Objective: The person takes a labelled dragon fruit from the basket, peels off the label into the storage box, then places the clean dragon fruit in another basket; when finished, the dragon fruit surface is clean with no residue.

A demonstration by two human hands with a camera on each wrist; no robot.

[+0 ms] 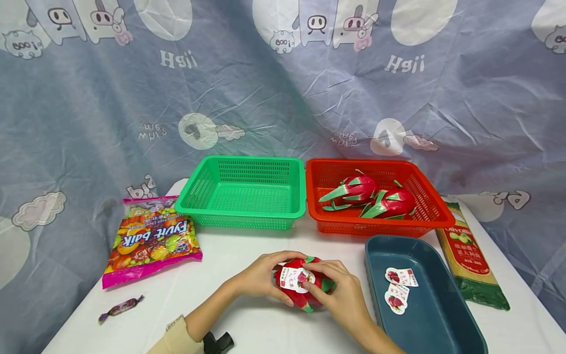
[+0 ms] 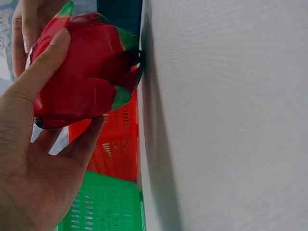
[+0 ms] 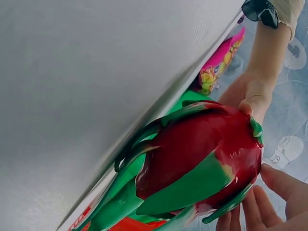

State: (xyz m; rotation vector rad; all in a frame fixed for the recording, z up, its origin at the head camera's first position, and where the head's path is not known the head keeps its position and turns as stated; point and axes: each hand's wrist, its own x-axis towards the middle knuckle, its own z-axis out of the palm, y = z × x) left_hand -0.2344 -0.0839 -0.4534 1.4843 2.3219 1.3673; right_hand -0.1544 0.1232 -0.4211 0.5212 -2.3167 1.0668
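A red dragon fruit (image 2: 82, 62) with green-tipped scales is held between both hands above the white table. Its upper side bears a white label (image 1: 289, 279) printed with a dragon fruit picture. The left hand (image 1: 263, 276) grips the fruit from the left, its thumb along the near side in the left wrist view. From the right, the right hand (image 1: 342, 290) holds the fruit, with thumb and fingertips at the label's right edge. In the right wrist view, long green leaves trail off the fruit (image 3: 202, 154). Part of the fruit is hidden by the fingers.
Behind the hands stand a green basket (image 1: 247, 221) and a red basket (image 1: 376, 228) with two dragon fruits (image 1: 393, 202). Right lies a blue tray (image 1: 424, 305) with loose labels (image 1: 396, 297), beside a pasta pack (image 1: 470, 255). Left are a candy bag (image 1: 152, 238) and a wrapped candy (image 1: 121, 308).
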